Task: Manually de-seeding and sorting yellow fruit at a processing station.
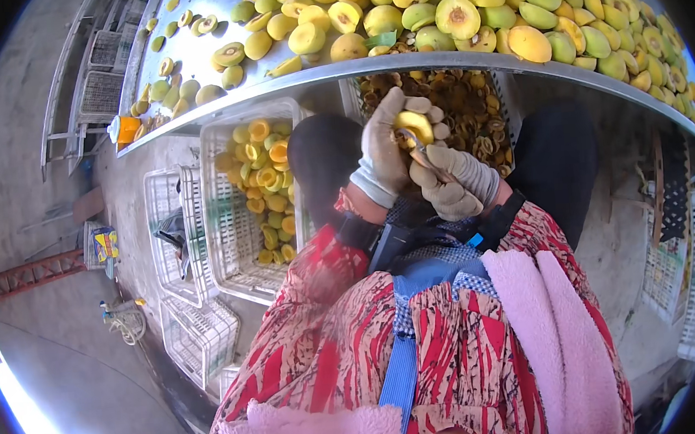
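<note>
My left hand (384, 145), in a pale work glove, is closed around a yellow peach half (414, 123), its cut side partly in view. My right hand (452, 181), also gloved, grips a small pitting tool (422, 159) with a brownish handle and a metal end. The metal end touches the peach half near its middle. Both hands are held close together above my lap, just below the table edge. Beneath and beyond them, a crate of brown pits and scraps (470, 113) sits between my knees.
Halved and whole yellow-green peaches (462, 12) cover much of the metal table (220, 106). Left of my knee stands a white crate (233, 267) with hollowed peach halves (265, 183). More white crates (198, 335) lie beside it. An orange container (123, 129) is at the table's left corner.
</note>
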Motion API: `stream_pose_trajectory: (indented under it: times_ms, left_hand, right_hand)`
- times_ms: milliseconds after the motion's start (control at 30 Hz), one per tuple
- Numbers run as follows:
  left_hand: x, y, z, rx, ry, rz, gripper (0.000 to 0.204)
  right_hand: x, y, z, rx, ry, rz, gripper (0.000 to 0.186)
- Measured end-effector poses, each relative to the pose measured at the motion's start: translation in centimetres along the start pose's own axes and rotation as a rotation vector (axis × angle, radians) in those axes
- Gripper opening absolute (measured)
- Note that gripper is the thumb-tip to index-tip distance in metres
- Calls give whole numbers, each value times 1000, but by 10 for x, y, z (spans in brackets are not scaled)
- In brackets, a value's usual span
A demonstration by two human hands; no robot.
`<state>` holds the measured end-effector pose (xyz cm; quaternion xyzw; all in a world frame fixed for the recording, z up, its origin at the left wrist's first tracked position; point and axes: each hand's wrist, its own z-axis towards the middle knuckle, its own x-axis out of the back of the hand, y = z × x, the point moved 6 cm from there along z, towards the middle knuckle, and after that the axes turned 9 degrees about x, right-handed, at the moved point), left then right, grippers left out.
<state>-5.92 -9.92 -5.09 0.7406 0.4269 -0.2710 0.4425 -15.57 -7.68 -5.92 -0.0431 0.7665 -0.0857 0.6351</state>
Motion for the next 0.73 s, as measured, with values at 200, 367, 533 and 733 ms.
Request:
stream_pose_trajectory:
  times_ms: [200,367,533,733]
  left_hand:
    - [-30,9,4,-277,179,509,29]
    - [-38,129,-87,-845,980,1925,27]
    - [4,229,-57,-764,1325,2254,41]
    - [49,257,7,220,1136,2060,65]
  right_hand:
    - [-2,-8,-19,53,-251,25,32]
    - [17,-34,-26,202,359,-519,23]
    - [24,-39,0,249,636,-1021,28]
    - [46,-49,-6,234,729,-985,28]
